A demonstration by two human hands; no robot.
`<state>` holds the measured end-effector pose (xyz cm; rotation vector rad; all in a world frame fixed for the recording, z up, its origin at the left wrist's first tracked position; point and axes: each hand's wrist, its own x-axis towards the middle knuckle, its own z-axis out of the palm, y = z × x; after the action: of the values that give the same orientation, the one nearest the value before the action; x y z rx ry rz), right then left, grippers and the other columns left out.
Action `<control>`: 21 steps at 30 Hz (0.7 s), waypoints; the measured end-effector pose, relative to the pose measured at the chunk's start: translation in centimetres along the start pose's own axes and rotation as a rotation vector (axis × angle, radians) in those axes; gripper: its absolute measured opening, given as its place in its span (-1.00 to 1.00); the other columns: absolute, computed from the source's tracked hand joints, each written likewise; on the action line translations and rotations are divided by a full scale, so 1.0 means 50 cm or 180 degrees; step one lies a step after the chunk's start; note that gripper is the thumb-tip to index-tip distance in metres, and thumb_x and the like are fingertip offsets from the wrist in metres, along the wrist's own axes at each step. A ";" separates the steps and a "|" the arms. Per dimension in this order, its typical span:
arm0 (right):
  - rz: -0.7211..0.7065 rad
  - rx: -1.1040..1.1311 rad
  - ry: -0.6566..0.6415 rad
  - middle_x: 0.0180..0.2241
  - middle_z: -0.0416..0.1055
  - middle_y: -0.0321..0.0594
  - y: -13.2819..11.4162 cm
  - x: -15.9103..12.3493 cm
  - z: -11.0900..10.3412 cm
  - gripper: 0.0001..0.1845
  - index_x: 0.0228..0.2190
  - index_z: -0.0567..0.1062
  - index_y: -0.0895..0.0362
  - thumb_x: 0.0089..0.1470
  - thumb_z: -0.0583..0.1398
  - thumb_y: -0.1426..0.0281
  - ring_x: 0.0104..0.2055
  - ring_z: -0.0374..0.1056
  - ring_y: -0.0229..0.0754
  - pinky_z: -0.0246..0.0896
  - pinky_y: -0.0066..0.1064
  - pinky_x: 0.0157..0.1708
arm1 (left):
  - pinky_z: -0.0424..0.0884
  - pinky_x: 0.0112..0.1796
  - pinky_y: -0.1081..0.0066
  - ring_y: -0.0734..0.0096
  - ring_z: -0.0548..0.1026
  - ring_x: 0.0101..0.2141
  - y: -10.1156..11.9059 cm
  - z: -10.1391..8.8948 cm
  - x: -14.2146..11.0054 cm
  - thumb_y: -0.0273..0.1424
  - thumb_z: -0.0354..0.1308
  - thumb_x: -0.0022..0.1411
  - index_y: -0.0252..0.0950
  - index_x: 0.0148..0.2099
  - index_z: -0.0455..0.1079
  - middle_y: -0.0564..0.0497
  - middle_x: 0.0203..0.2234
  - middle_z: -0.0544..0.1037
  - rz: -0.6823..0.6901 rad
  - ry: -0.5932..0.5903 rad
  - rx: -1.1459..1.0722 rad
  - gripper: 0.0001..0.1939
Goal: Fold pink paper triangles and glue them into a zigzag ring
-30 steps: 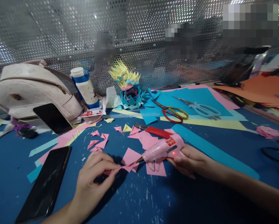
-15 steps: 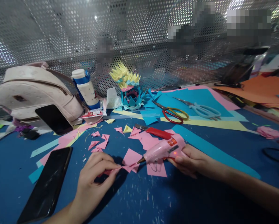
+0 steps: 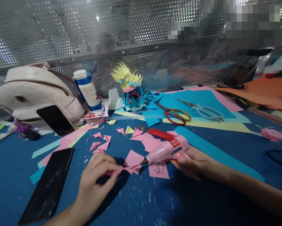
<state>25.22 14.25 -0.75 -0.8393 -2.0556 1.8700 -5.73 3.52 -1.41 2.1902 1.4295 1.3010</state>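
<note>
My left hand (image 3: pixel 99 179) pinches a folded strip of pink paper (image 3: pixel 129 169) between thumb and fingertips, just above the blue table. Closed around the handle of a pink hot glue gun (image 3: pixel 166 152) is my right hand (image 3: pixel 194 163). The gun's orange light is lit, and its nozzle points left, at the right end of the pink paper; whether it touches I cannot tell. Pink paper squares (image 3: pixel 134 158) lie under and behind the nozzle. Several small folded pink pieces (image 3: pixel 105 142) are scattered beyond my left hand.
A red utility knife (image 3: pixel 161 134), red-and-yellow scissors (image 3: pixel 176 116) and light blue scissors (image 3: pixel 205 112) lie behind the gun. Farther back stand a folded-paper model (image 3: pixel 132 94), a bottle (image 3: pixel 87 91) and a white backpack (image 3: pixel 37 91). Two phones, one a black phone (image 3: pixel 47 185), are at left.
The whole view has shifted very slightly. Both hands keep their grips, and the glue gun's nozzle stays by the pink paper's end.
</note>
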 end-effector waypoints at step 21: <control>-0.0076 0.0031 -0.0008 -0.72 0.11 -0.43 -0.002 0.002 0.002 -0.35 -0.57 0.24 0.14 0.14 0.05 -0.19 -0.73 -0.02 -0.43 -0.14 -0.54 -0.72 | 0.33 -0.31 0.37 0.37 0.46 -0.33 -0.004 0.004 0.000 -0.55 0.18 0.29 -0.19 -0.23 0.49 0.04 -0.38 0.51 -0.0047 -0.0111 -0.0065 -0.86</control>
<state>25.08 14.22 -0.70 -0.8069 -2.0474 1.8680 -5.69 3.65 -1.64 2.1744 1.4107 1.2606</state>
